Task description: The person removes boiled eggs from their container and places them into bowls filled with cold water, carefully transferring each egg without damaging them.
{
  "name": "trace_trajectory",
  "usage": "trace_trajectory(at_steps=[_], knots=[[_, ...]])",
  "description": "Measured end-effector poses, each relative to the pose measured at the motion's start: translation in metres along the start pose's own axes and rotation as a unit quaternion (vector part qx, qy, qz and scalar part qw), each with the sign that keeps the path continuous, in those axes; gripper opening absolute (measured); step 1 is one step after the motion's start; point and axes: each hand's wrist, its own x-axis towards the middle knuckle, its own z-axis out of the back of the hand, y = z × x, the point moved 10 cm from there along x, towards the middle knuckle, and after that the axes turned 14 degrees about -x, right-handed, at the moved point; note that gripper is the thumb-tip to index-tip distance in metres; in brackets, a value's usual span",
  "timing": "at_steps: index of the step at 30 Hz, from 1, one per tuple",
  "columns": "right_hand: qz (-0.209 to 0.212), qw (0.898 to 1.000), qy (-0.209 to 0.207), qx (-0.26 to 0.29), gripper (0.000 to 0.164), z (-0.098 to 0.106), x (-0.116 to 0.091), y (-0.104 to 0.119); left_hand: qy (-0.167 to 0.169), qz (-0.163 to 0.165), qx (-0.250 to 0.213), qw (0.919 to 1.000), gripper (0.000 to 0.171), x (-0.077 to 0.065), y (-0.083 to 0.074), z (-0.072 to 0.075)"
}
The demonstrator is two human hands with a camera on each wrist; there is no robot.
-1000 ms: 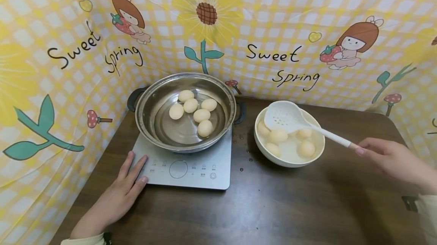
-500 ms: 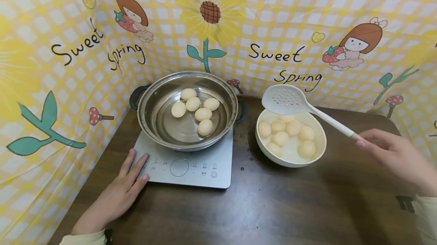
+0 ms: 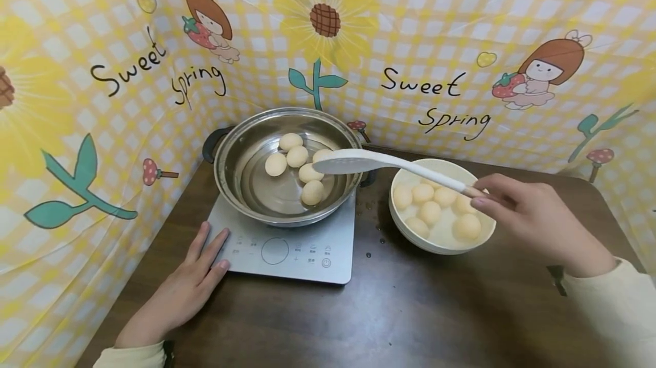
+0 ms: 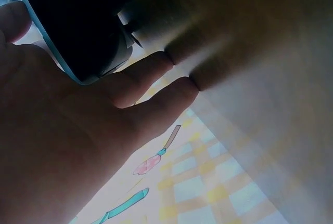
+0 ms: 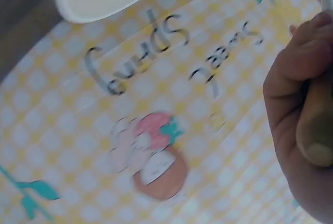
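My right hand [image 3: 533, 220] grips the handle of a white slotted spoon [image 3: 359, 160] and holds it above the bowl. The spoon's head reaches over the right side of a steel pot [image 3: 237, 168], overlapping some of the eggs [image 3: 297, 156] in the water there. In the right wrist view, fingers curl round the wooden handle end [image 5: 318, 130]. Several more eggs [image 3: 429, 213] sit in water in the white bowl [image 3: 430, 246]. My left hand [image 3: 187, 288] rests at the left front corner of the induction cooker [image 3: 307, 237], fingers extended; the left wrist view shows its fingers [image 4: 161, 99] from below.
The cooker carries the pot, whose black side handle [image 3: 212, 143] sticks out at left. Water drops [image 3: 369, 254] dot the dark table [image 3: 400, 305] between cooker and bowl. A checked yellow cloth [image 3: 353, 89] hangs behind and along the left.
The slotted spoon has lifted from the bowl, then swung left to the pot, with my right hand moving left too. The spoon's head has turned edge-on. My left hand keeps its place.
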Motion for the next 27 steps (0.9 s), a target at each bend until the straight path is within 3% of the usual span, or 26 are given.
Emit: trace_trajectory(at_steps=[4,11,27], knots=[[0.075,0.996,-0.039,-0.030,0.024,-0.003,0.018,0.028,0.000,0.000,0.001,1.0000,0.063,0.001,0.001,0.000],[0.150,0.983,-0.072,-0.082,0.025,-0.014,0.040,0.057,-0.002,0.000,0.004,1.0000,0.062,-0.001,0.002,0.000],[0.173,0.983,-0.014,-0.063,0.019,-0.025,0.042,0.071,-0.003,0.004,0.007,1.0000,0.063,-0.002,0.000,0.001]])
